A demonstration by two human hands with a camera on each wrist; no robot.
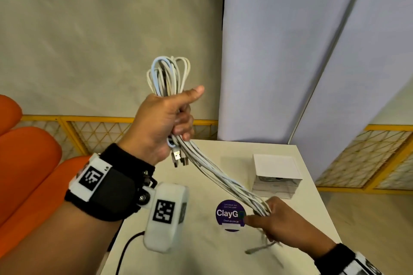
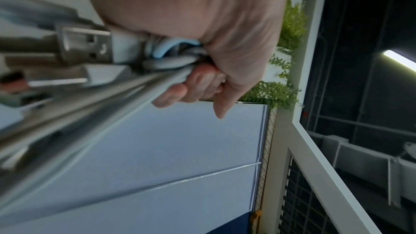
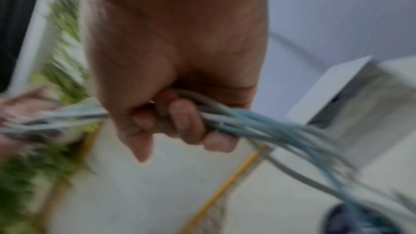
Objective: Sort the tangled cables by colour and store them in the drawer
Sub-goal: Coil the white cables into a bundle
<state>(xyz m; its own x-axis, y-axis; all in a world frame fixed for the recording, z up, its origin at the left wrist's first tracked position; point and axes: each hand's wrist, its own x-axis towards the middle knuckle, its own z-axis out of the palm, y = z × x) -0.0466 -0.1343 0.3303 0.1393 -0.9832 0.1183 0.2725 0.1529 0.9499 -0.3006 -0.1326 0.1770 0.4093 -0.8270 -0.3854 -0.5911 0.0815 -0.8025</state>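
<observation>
Left hand (image 1: 164, 123) raised, right hand (image 1: 276, 222) low; both fingers clamped round cable bundle (image 1: 214, 171).

From the head we look forward and down over both fists, while each wrist camera peers close along its curled fingers (image 2: 198, 81), and all three views share the bundle of white and pale-blue cables (image 1: 214, 172) running between the fingers.

Round purple sticker (image 1: 230, 214) on the white table (image 1: 201, 252), just in front of the small drawer box (image 1: 276, 176): big white "ClayG…", rest covered. Small lines above and below are probably a slogan, too blurred to read.
</observation>
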